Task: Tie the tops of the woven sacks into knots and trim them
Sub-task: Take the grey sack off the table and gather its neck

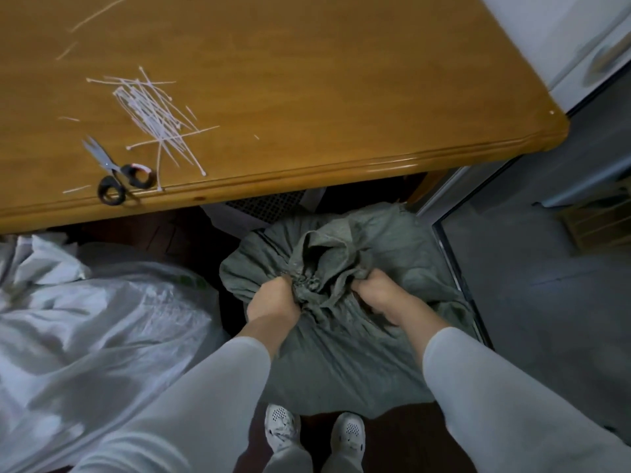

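A grey-green woven sack [341, 353] stands on the floor in front of my feet, its top gathered into a bunch [317, 264]. My left hand [273, 298] grips the gathered fabric from the left. My right hand [379, 295] clutches it from the right, fingers buried in the folds. On the wooden table [307, 97] above lie black-handled scissors [116, 172] near the front edge and a loose pile of white cable ties [157, 114].
A large white woven sack [85, 319] slumps on the floor to the left. A white appliance [563, 35] stands at the far right behind the table corner. A metal door track [457, 268] runs along the sack's right side, with grey floor beyond.
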`<act>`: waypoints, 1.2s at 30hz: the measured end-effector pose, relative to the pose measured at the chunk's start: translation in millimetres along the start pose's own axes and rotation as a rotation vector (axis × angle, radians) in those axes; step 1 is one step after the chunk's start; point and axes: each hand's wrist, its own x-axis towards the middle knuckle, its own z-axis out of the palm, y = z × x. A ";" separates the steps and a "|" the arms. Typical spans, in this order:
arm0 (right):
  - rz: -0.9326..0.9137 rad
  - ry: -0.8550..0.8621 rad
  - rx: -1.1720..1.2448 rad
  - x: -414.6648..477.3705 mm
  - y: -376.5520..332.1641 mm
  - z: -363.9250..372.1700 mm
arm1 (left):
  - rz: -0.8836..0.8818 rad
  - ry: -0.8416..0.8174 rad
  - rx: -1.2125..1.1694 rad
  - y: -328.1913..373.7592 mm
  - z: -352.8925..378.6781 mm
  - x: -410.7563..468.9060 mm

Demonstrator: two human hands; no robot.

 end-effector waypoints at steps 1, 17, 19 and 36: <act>0.019 0.006 0.035 -2.3 2.0 -4.0 | 0.001 -0.038 -0.038 -4.6 0.8 1.7; -0.087 0.086 0.548 -71.9 -7.4 -108.9 | 0.119 0.020 -0.064 51.2 -25.1 -50.7; -0.113 0.075 0.545 -81.6 -14.1 -125.5 | 0.132 0.105 -0.045 67.3 -28.0 -61.1; -0.288 -0.099 0.466 -128.9 -33.0 -239.8 | 0.422 0.184 0.297 198.0 -59.4 -78.3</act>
